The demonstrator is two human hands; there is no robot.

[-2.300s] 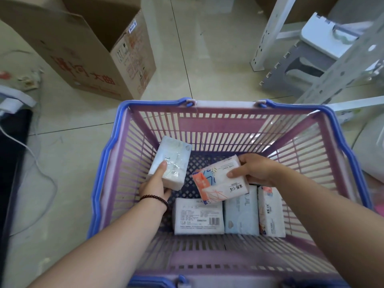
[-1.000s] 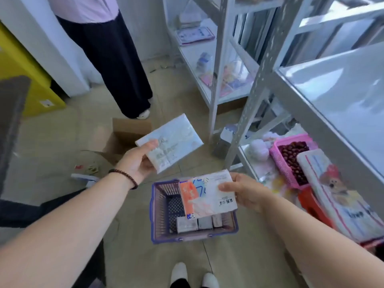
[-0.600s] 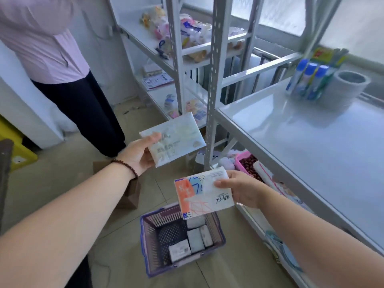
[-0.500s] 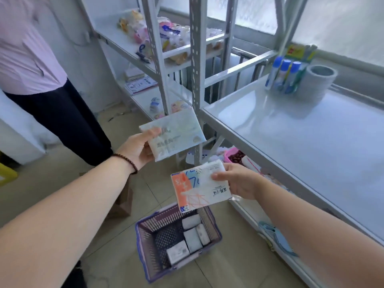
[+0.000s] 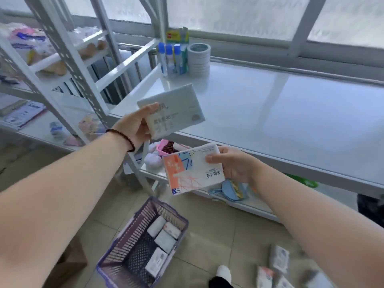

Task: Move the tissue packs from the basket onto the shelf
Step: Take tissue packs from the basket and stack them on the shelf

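Carry step: left hand [image 5: 136,125] grips pale pack [image 5: 174,110], right hand [image 5: 232,166] pinches orange pack [image 5: 192,168], both short of shelf [image 5: 280,113]; next, set down flat; basket [image 5: 116,252] holds more.

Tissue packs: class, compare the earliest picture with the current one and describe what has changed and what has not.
Both hands lifted their packs out of the basket up to the shelf. The left hand holds the pale pack over its front edge; the right hand holds the orange-patterned pack just below it. Both grips are unchanged; other packs remain in the basket.
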